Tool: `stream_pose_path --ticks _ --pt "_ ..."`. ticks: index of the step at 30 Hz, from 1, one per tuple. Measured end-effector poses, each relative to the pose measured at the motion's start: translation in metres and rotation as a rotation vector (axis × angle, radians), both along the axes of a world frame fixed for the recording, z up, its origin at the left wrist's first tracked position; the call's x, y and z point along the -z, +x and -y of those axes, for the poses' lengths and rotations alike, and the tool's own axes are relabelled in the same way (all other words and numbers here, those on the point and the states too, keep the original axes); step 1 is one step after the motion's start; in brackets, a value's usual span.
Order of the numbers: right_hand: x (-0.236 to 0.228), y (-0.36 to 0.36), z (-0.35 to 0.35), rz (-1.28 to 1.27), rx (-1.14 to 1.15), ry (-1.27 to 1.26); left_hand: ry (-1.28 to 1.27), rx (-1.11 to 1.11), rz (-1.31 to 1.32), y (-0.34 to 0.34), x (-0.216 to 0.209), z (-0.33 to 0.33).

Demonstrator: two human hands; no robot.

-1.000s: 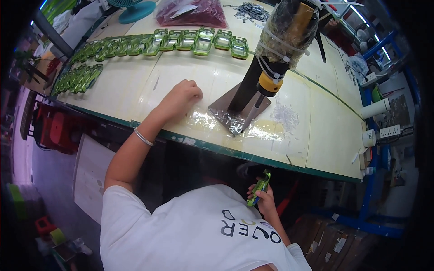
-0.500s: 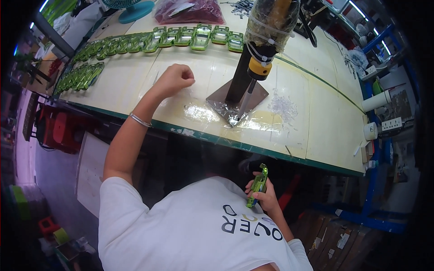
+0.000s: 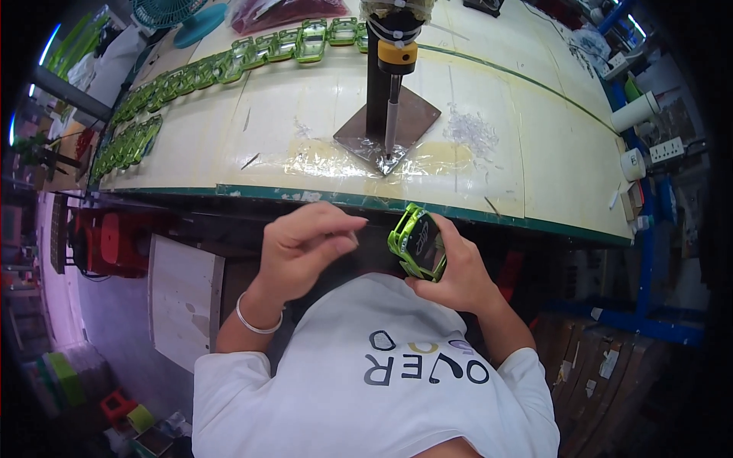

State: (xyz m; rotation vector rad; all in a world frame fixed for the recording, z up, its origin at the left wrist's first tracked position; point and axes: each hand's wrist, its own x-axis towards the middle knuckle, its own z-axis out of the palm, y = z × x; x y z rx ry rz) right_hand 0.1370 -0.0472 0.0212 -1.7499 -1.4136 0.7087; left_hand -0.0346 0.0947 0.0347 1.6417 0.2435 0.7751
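My right hand (image 3: 467,273) grips a shiny green toy car body (image 3: 405,235) in front of the table's near edge. The car body is tilted, with its dark inner side partly facing up. To its left, my left hand (image 3: 299,248) is raised with thumb and forefinger brought together in a pinch. Whatever the pinch holds, if anything, is too small to make out. Beyond both hands stands an upright tool with a yellow collar (image 3: 397,57) and a thin metal rod (image 3: 392,114). The rod points down over a brown metal plate (image 3: 420,114) with clear film at its near corner.
Rows of similar green car bodies (image 3: 229,65) lie along the table's far left. Small clear bits (image 3: 469,130) are scattered right of the plate. The table's green edge (image 3: 343,200) runs before me. A teal fan (image 3: 202,27) and a pinkish bag (image 3: 282,11) stand behind.
My left hand has come back from the tabletop toward my body. My right hand has lifted the car body from low by my shirt up to near the table edge.
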Motion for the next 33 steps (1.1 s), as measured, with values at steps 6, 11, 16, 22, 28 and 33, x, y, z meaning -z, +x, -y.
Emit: stream_pose_path --ticks 6,11,16,22,28,33 --pt "-0.006 -0.007 0.002 0.076 -0.016 0.117 0.284 -0.012 0.067 0.013 0.003 0.023" --pt "-0.006 -0.01 0.007 0.099 -0.014 0.129 0.293 -0.041 0.047 0.015 0.011 0.028" --pt "-0.005 -0.01 0.007 0.118 -0.016 0.165 0.332 -0.065 0.035 0.014 0.014 0.028" --pt "-0.002 -0.008 0.01 0.121 0.012 0.191 0.766 -0.156 0.035 0.015 0.014 0.03" --pt "0.017 -0.013 0.015 -0.131 0.091 -0.032 0.854 -0.163 -0.14 0.017 0.033 0.04" --pt "0.028 -0.011 0.015 -0.049 0.115 -0.055 0.78 -0.155 -0.142 0.023 0.055 0.036"
